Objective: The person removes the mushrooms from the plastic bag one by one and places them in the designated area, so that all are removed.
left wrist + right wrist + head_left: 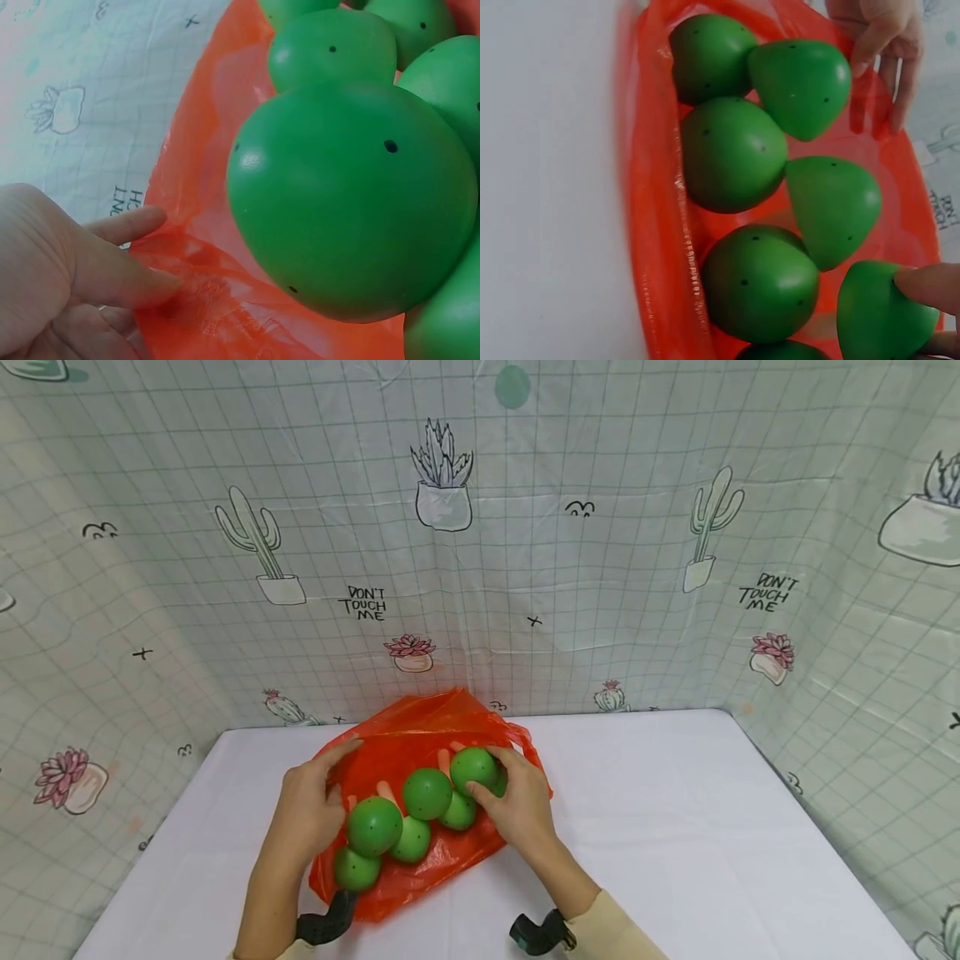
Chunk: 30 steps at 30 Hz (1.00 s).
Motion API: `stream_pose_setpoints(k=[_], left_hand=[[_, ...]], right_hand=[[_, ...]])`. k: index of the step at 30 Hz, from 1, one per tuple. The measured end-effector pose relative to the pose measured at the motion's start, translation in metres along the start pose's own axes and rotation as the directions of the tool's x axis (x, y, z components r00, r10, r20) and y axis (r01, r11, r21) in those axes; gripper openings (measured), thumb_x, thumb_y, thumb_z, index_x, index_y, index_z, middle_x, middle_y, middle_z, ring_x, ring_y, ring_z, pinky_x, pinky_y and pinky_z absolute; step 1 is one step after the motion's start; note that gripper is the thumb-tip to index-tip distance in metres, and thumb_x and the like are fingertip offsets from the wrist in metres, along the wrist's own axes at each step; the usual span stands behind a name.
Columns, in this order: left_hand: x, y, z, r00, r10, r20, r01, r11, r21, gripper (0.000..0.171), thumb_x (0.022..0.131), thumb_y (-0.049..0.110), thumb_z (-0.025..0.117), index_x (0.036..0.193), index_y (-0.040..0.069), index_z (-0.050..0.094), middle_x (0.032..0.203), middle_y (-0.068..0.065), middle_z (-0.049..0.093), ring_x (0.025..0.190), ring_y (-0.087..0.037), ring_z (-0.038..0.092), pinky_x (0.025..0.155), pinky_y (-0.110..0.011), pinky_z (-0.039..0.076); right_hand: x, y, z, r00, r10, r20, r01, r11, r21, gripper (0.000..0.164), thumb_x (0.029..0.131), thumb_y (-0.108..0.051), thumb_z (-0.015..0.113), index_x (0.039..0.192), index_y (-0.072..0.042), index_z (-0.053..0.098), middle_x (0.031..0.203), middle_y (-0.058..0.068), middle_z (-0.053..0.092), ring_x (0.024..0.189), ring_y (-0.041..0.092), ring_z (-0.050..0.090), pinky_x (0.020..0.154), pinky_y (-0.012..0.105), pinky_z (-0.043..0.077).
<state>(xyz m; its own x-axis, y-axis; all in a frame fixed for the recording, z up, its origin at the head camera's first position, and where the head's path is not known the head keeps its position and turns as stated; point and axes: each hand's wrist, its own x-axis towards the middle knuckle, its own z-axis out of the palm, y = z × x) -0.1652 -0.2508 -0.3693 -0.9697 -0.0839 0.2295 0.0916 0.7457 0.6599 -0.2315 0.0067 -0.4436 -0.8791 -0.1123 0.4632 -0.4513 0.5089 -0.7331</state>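
Observation:
Several glossy green rounded pieces with black dots, each tapering at one side, lie in two rows on an orange-red plastic bag (442,718). My right hand (521,797) pinches the far-right green dotted piece (474,767) between thumb and fingers; its thumb lies on that piece (877,315) in the right wrist view. At the bag's left side, my left hand (311,802) touches the film with loosely spread fingers. Its thumb (150,286) rests on the bag beside the nearest large green piece (352,202), apart from it.
A white-covered table (660,827) extends right of the bag. Behind it and along both sides hang grid-patterned curtains (525,543) printed with cacti. Black straps with camera mounts (327,922) sit at both wrists.

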Motion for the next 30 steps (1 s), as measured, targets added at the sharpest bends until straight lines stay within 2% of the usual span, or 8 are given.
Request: stream_pose_setpoints(k=[5,10,16,23,25,30], left_hand=[[-0.001,-0.005,-0.005,1.0,0.001,0.021,0.0,1.0,-0.015,0.058,0.096,-0.015,0.051,0.15,0.005,0.057,0.139,-0.026,0.063,0.123,-0.044,0.061,0.104,-0.059,0.053],[-0.002,-0.01,-0.01,0.999,-0.003,0.052,0.004,1.0,-0.021,0.06,0.095,-0.015,0.05,0.151,0.006,0.056,0.142,-0.027,0.061,0.125,-0.045,0.061,0.104,-0.059,0.052],[-0.002,-0.014,-0.015,0.997,0.018,0.076,-0.014,0.999,-0.047,0.063,0.094,-0.017,0.052,0.153,0.006,0.054,0.144,-0.027,0.059,0.126,-0.047,0.061,0.103,-0.057,0.053],[-0.002,-0.016,-0.018,0.995,0.032,0.089,-0.026,0.997,-0.069,0.063,0.095,-0.017,0.052,0.154,0.006,0.052,0.144,-0.027,0.059,0.126,-0.047,0.061,0.103,-0.058,0.053],[-0.002,-0.016,-0.019,0.995,0.03,0.09,-0.024,0.997,-0.074,0.063,0.095,-0.017,0.052,0.154,0.006,0.052,0.144,-0.028,0.059,0.126,-0.047,0.061,0.102,-0.058,0.053],[-0.003,-0.017,-0.02,0.995,0.019,0.095,-0.011,0.996,-0.085,0.063,0.095,-0.017,0.052,0.155,0.006,0.051,0.144,-0.028,0.059,0.126,-0.048,0.061,0.102,-0.057,0.053]], right_hand=[[-0.001,-0.007,-0.007,1.0,-0.006,-0.003,0.006,1.0,0.017,0.053,0.084,-0.013,0.089,0.131,0.003,0.069,0.126,0.017,0.072,0.117,0.036,0.067,0.1,0.052,0.057],[-0.001,-0.014,-0.014,1.0,-0.011,0.003,0.011,0.999,0.049,0.053,0.084,-0.013,0.089,0.131,0.003,0.069,0.126,0.016,0.072,0.115,0.035,0.069,0.098,0.047,0.059],[-0.002,-0.023,-0.025,1.0,-0.022,0.003,0.022,0.994,0.104,0.052,0.084,-0.011,0.089,0.13,0.003,0.069,0.124,0.016,0.073,0.113,0.034,0.071,0.095,0.047,0.06],[-0.002,-0.034,-0.043,0.999,-0.037,0.027,0.03,0.97,0.243,0.054,0.083,-0.006,0.089,0.131,0.004,0.068,0.127,0.016,0.071,0.115,0.033,0.072,0.094,0.05,0.06],[-0.002,-0.037,-0.049,0.998,-0.041,0.039,0.029,0.962,0.272,0.055,0.083,-0.005,0.089,0.133,0.004,0.068,0.129,0.015,0.071,0.117,0.032,0.071,0.094,0.048,0.06],[-0.003,-0.045,-0.064,0.997,-0.039,0.063,0.021,0.964,0.265,0.057,0.084,-0.009,0.089,0.136,0.0,0.068,0.13,0.011,0.071,0.117,0.028,0.071,0.094,0.037,0.06]])
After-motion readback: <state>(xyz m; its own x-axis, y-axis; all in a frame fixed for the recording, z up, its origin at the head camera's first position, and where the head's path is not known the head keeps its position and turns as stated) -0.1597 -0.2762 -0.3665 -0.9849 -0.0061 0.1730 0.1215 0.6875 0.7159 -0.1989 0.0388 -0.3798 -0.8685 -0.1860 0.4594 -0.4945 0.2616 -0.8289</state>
